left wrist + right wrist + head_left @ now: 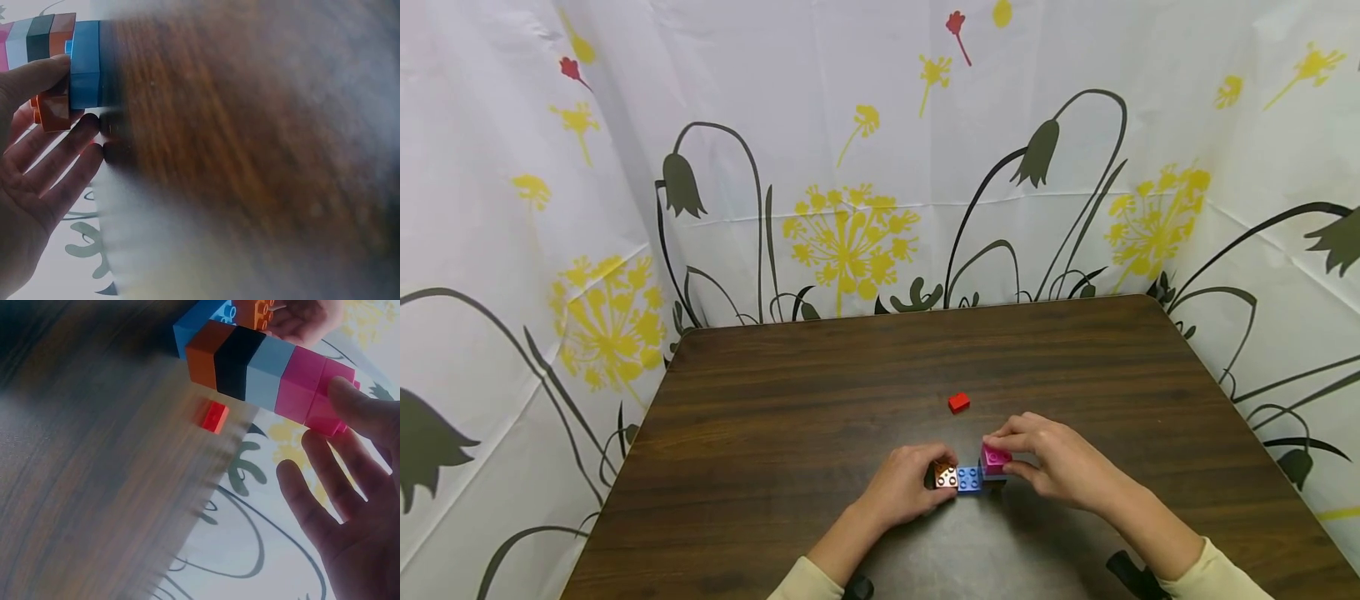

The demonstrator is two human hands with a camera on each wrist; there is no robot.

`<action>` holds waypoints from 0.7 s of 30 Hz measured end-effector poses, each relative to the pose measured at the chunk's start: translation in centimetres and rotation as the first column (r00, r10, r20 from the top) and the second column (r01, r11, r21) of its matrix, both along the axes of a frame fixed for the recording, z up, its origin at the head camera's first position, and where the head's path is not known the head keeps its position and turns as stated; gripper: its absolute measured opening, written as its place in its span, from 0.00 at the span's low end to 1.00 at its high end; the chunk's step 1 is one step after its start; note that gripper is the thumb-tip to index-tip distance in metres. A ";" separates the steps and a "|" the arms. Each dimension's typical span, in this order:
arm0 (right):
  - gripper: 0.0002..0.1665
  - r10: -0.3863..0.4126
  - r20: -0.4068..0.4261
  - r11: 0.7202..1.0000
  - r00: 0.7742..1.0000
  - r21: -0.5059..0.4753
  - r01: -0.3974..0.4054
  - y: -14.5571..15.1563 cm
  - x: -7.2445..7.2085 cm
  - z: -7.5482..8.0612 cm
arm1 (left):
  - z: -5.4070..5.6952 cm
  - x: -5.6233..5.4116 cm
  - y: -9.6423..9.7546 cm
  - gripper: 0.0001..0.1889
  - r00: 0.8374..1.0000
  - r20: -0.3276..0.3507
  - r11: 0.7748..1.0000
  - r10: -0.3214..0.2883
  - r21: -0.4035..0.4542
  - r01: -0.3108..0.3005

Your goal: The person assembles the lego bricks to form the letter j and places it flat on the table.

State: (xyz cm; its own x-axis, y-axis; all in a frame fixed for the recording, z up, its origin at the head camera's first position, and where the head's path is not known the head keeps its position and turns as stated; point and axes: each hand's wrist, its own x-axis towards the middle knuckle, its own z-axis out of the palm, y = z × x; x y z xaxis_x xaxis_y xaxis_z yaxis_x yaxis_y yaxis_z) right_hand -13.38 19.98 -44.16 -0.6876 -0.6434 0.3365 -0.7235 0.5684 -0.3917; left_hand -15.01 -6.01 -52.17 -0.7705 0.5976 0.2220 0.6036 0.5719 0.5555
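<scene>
A blue brick [969, 479] lies on the table, joining a small build of toy building bricks. On its left end sits an orange brick [946, 476], pinched between the thumb and fingers of my left hand [910, 486]. From its right end rises a tower: an orange brick [209, 356] lowest, then a black brick [237, 362], a light grey brick [267, 372] and two pink bricks [300, 384]. My right hand [1056, 462] grips the top of the tower, thumb and fingers on opposite sides of the upper pink brick. In the left wrist view, the left thumb overlaps the tower's base.
A loose red brick [958, 402] lies on the brown wooden table [805, 400], beyond the build. Behind the table's far edge hangs a white curtain [850, 100] printed with flowers, which also runs along both sides.
</scene>
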 end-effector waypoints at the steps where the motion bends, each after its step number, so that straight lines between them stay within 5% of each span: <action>1: 0.25 -0.001 0.002 1.000 1.000 -0.002 0.001 0.0 0.0 0.0 | 0.0 0.0 0.0 0.16 1.000 -0.002 1.000 0.001 -0.001 -0.001; 21: 0.25 -0.018 0.174 0.999 0.985 -0.040 0.025 0.5 0.3 -0.6 | 0.0 0.1 -0.2 0.19 1.000 0.012 1.000 -0.008 -0.017 0.008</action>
